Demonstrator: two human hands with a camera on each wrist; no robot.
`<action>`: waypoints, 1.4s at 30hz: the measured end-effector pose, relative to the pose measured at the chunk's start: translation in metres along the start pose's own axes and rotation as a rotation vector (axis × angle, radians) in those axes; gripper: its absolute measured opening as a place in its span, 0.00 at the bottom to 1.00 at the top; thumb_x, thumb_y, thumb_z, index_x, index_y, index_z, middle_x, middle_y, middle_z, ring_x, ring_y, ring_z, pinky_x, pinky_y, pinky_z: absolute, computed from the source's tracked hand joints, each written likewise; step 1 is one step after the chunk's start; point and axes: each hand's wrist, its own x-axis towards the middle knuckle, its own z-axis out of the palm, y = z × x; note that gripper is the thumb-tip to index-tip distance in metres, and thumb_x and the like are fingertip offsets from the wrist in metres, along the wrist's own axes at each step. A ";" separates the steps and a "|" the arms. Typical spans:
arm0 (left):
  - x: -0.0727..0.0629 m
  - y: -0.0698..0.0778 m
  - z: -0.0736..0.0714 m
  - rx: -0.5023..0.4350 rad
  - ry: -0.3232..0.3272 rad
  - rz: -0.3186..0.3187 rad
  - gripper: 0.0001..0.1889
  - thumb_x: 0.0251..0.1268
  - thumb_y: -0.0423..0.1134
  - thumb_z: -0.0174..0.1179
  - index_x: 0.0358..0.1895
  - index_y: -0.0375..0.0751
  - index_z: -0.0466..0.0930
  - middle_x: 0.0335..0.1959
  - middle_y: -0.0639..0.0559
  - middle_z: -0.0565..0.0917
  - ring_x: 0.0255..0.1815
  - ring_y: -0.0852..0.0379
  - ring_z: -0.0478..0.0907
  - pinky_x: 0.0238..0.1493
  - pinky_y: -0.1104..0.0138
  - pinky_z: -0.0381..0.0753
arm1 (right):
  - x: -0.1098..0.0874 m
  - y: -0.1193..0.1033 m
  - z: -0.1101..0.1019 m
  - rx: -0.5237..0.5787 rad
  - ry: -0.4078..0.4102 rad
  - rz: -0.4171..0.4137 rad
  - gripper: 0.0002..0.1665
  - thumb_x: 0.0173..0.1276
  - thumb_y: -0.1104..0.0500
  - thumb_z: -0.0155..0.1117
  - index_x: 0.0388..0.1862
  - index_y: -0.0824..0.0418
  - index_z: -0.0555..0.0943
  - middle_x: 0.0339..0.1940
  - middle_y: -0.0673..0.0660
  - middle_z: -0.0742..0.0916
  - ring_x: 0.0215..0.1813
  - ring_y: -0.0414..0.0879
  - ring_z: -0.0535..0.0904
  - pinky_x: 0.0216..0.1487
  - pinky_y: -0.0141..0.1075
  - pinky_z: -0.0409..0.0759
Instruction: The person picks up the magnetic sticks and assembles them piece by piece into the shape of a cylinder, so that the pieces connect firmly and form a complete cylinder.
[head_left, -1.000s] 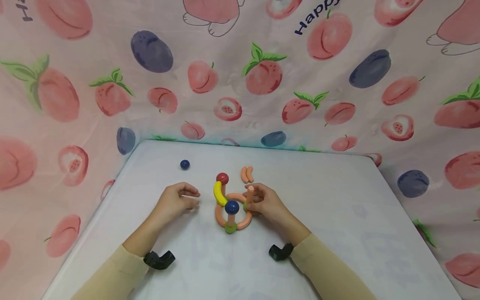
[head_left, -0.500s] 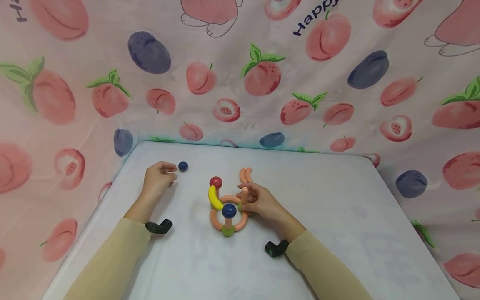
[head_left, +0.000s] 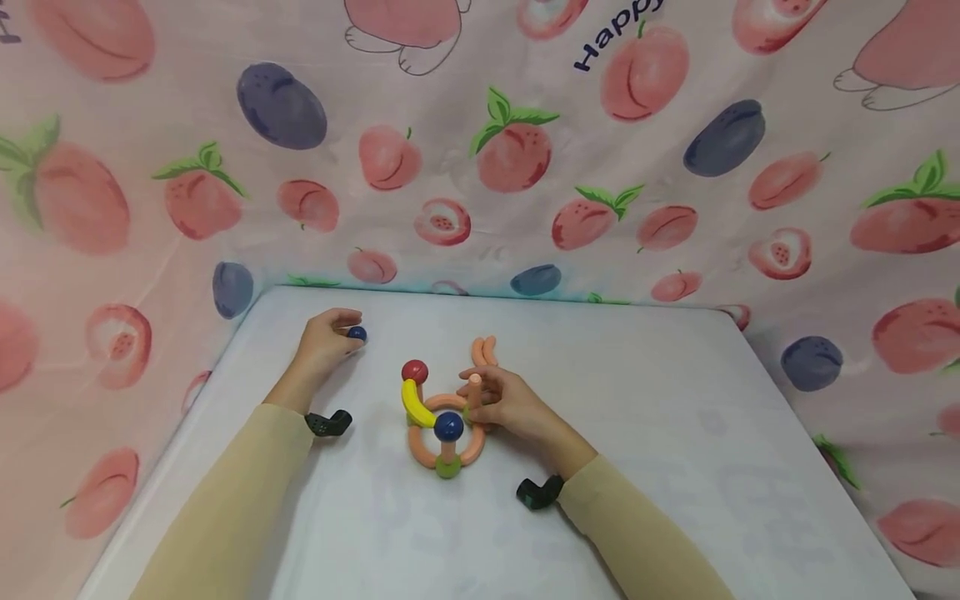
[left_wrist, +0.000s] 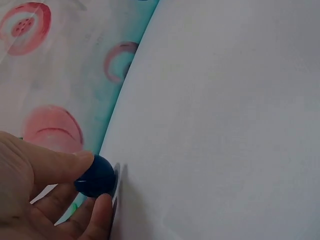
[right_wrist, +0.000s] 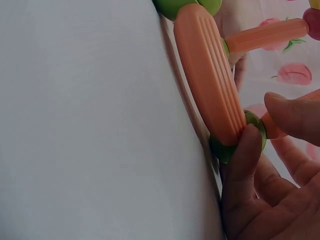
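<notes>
My left hand (head_left: pixel 327 340) pinches a loose blue ball (left_wrist: pixel 97 178) between thumb and fingers at the far left of the table. Nearer the middle lies a ring of curved orange toy sticks (head_left: pixel 420 450) joined by green balls (head_left: pixel 448 467). Upright sticks rise from it; one bears a red ball (head_left: pixel 415 372), another a blue one. A yellow curved stick (head_left: pixel 415 405) slants between those two balls. At the ring's right side, my right hand (head_left: pixel 517 410) holds the green ball joint (right_wrist: pixel 254 120) by the bare upright stick (head_left: pixel 475 387). Its fingers partly hide the joint.
Two loose curved orange sticks (head_left: pixel 483 351) lie just behind the ring. A white cloth covers the table (head_left: pixel 637 400). Behind it hangs a fruit-print curtain (head_left: pixel 450 167). A black wrist camera (head_left: pixel 540 492) sits on each wrist.
My left hand has moved away from beside the ring, out to the far left, and taken hold of the loose blue ball. My right hand stays at the ring.
</notes>
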 end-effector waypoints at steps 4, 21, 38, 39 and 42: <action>-0.002 0.002 0.004 -0.023 -0.004 -0.037 0.27 0.72 0.26 0.66 0.73 0.35 0.75 0.71 0.37 0.81 0.75 0.38 0.75 0.75 0.49 0.79 | 0.002 -0.001 0.003 -0.006 -0.014 -0.021 0.38 0.67 0.70 0.72 0.76 0.59 0.76 0.63 0.60 0.89 0.56 0.49 0.87 0.52 0.35 0.90; -0.042 0.073 0.011 -0.011 -0.194 0.113 0.21 0.75 0.41 0.70 0.66 0.44 0.81 0.65 0.43 0.85 0.60 0.43 0.87 0.71 0.48 0.83 | 0.007 -0.005 0.007 -0.066 -0.009 -0.022 0.36 0.67 0.68 0.74 0.74 0.58 0.78 0.63 0.58 0.89 0.59 0.50 0.87 0.55 0.36 0.90; -0.083 0.144 0.037 0.053 -0.415 0.311 0.13 0.70 0.34 0.73 0.55 0.46 0.88 0.53 0.48 0.90 0.55 0.50 0.89 0.61 0.53 0.89 | -0.003 0.001 0.003 -0.007 0.023 0.016 0.22 0.69 0.67 0.73 0.62 0.60 0.84 0.56 0.59 0.91 0.53 0.48 0.88 0.46 0.37 0.91; -0.084 0.145 0.039 0.066 -0.430 0.319 0.13 0.70 0.34 0.73 0.55 0.46 0.88 0.53 0.49 0.90 0.55 0.50 0.89 0.61 0.53 0.89 | -0.004 0.001 0.003 -0.006 0.023 0.012 0.21 0.70 0.67 0.73 0.61 0.60 0.85 0.56 0.59 0.91 0.53 0.47 0.88 0.46 0.37 0.91; -0.086 0.147 0.044 0.109 -0.469 0.329 0.14 0.69 0.34 0.74 0.55 0.45 0.88 0.52 0.51 0.91 0.55 0.52 0.90 0.62 0.53 0.89 | -0.005 0.001 0.003 -0.006 0.027 0.001 0.19 0.71 0.67 0.72 0.60 0.60 0.86 0.55 0.59 0.91 0.52 0.46 0.87 0.43 0.36 0.90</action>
